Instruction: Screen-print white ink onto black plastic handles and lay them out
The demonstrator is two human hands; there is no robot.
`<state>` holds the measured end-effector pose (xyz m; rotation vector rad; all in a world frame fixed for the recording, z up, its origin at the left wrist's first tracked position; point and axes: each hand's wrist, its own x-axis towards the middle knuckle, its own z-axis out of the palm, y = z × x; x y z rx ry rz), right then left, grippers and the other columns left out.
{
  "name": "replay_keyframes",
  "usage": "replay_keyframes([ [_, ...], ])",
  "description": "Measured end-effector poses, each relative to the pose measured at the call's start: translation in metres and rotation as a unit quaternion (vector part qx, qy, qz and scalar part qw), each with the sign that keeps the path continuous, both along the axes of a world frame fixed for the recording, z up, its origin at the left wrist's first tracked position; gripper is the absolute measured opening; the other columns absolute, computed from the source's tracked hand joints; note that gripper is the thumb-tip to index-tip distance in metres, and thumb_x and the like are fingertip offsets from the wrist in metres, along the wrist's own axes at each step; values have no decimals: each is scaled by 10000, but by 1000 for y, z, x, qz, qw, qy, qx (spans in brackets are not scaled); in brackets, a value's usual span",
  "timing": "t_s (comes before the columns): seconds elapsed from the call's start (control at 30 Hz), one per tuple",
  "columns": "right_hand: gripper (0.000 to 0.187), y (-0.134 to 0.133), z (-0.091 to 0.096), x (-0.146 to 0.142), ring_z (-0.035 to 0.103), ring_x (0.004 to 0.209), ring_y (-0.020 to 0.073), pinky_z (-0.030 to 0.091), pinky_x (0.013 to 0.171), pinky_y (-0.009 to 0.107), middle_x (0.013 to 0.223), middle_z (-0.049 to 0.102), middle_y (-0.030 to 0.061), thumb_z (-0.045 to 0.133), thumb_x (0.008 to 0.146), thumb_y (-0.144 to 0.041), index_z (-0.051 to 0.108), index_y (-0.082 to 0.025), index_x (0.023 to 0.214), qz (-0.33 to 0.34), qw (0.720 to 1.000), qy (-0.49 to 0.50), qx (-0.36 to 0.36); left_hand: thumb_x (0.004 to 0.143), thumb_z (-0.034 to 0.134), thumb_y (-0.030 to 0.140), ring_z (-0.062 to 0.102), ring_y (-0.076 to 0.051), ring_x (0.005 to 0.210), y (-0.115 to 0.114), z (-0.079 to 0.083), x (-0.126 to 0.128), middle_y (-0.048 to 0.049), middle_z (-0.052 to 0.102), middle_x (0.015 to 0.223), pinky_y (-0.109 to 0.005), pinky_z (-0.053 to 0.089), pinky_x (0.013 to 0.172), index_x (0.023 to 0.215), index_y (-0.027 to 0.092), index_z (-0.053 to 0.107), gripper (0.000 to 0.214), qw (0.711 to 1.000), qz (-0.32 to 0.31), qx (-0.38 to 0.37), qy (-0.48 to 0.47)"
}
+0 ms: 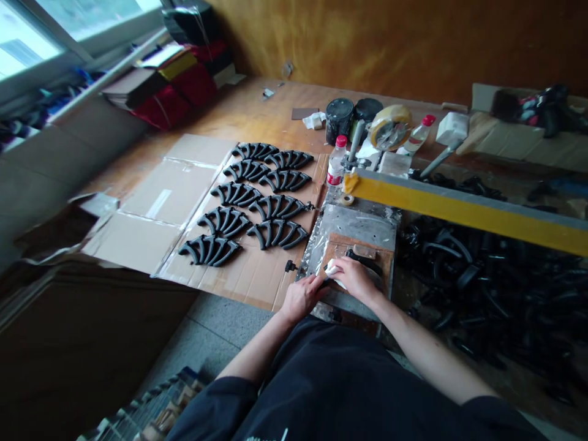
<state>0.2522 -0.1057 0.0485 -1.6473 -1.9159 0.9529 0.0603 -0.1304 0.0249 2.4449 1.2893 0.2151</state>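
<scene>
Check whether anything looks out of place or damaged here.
The metal plate is blotched with pale smears, and the black parts at right lie jumbled in a heap, untidy compared with the neat rows on the cardboard.

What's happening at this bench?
A person's right hand holds a white wad beside a black curved part on a board. The left hand is close by; its grip is unclear. Similar parts lie in fanned groups on cardboard to the left, with more black pieces heaped to the right.
</scene>
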Motion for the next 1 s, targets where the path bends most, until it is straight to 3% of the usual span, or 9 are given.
replay_keyframes([
  [0.17,90,1,0,-5,598,774,154,396,689,233,817,660,21,647,805,-176,589,-193,738,-28,999,-24,10,966,376,441,619,-128,774,1,4,0,-36,647,840,-214,369,578,908,193,578,325,1000,2,-15,15],
  [0.33,111,-10,2,5,609,780,163,393,693,237,800,669,28,642,799,-165,584,-196,710,10,999,-50,-20,962,390,437,624,-131,786,3,2,-1,-36,649,854,-215,380,594,938,193,577,308,1000,-4,-17,4],
  [0.6,46,37,6,-27,600,822,174,396,724,243,853,671,57,621,785,-157,595,-183,756,-27,996,-85,-20,952,424,421,631,-136,764,6,7,0,-38,656,852,-215,397,601,890,187,568,281,999,6,-41,10],
  [0.73,61,31,17,-6,580,760,152,409,701,243,815,638,10,618,776,-234,580,-195,801,-80,995,57,3,938,449,437,639,-145,786,5,10,-3,-33,666,861,-219,423,628,918,192,557,269,998,26,-65,-7],
  [0.87,244,12,24,14,513,614,114,402,604,229,691,560,-44,693,686,-346,514,-194,751,-128,956,253,-80,920,441,523,633,-145,785,0,5,-14,-28,663,858,-221,417,622,924,199,568,348,997,28,-65,-28],
  [1.0,188,-8,9,4,511,634,120,398,613,230,688,547,-41,647,722,-320,512,-195,755,-90,962,231,-111,927,408,543,617,-140,736,0,-1,-23,-28,652,825,-226,359,557,905,205,595,387,999,9,-33,-5],
])
